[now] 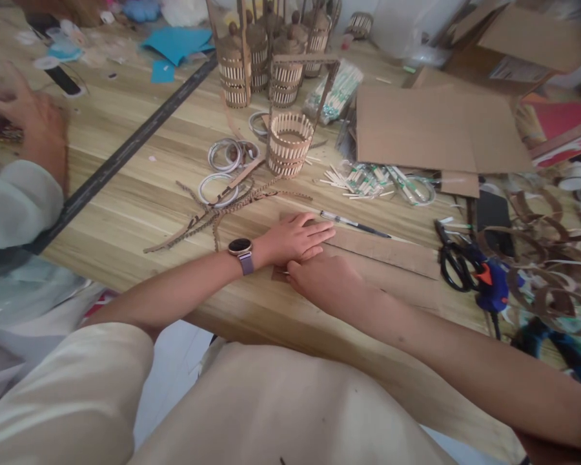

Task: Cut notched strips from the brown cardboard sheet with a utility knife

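My left hand (297,237), a watch on its wrist, lies flat with fingers stretched out on a long cardboard strip (387,250) on the wooden table (140,200). My right hand (322,279) rests just below it at the strip's near left end, fingers curled under and pinched; a thin pale tip shows by its thumb, too small to name. A pen (353,224) lies just beyond the left fingertips.
Black scissors (452,261) and a blue glue gun (491,290) lie to the right beside curled cardboard rings (552,258). Stick baskets (288,143), tape rings (227,155), stick bundles (377,179) and cardboard sheets (426,129) sit behind. Another person's hand (39,126) and sleeve are far left.
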The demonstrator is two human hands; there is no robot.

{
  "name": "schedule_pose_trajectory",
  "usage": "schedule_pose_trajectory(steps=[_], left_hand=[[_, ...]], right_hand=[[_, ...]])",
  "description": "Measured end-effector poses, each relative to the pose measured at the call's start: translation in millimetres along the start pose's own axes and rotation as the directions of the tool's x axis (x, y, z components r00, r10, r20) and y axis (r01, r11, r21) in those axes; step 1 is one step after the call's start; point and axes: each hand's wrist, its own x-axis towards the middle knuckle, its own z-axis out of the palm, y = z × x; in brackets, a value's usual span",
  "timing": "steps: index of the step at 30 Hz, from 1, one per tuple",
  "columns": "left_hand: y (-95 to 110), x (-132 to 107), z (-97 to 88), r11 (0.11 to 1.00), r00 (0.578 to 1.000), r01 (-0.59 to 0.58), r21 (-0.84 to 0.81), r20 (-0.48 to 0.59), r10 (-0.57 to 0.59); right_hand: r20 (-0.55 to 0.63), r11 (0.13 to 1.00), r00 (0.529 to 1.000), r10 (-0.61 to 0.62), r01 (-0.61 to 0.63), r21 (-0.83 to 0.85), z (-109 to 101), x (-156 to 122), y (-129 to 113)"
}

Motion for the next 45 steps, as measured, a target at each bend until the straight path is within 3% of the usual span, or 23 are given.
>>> schedule_pose_trajectory(steps=[18,22,27,31,35,40,45], left_hand=[[0.6,-0.8,-1.1,1.0,1.0,0.004,-0.022,0.002,-0.004],[1.6,-1.5,-3.3,1.0,1.0,0.0,-0.022,0.0,0.0],[1.3,-1.2,-4.2,1.0,1.0,-0.013,-0.016,0.009,0.013],[0.4,-1.0,-3.5,1.0,1.0,-0.011,-0.011,0.014,0.011],[0.4,-2.6,-3.0,1.0,1.0,-0.011,-0.016,0.005,0.011],[-2.0,1.8,-4.5,0.999,0.999,-0.006,-0.045,-0.032,0.005],[-0.7,18.2,-16.0,0.998,0.995,0.069,-0.006,-0.065,-0.07]], right_hand=[[0.127,1.0,0.992,-0.003,0.002,0.006,-23.0,-3.4,-5.8],[0.161,0.999,0.986,0.042,-0.046,0.022,-17.8,-18.9,2.8],[0.164,0.994,0.981,0.101,-0.108,0.032,6.3,-45.5,22.4],[0.112,0.99,0.987,0.116,-0.124,0.069,28.2,-69.4,47.3],[-0.053,0.985,0.989,0.141,-0.135,0.112,40.9,-89.1,66.4],[-0.148,0.923,0.914,0.378,-0.385,-0.022,43.5,-84.5,83.7],[-0.252,0.866,0.845,0.472,-0.498,-0.045,53.4,-69.4,106.0]])
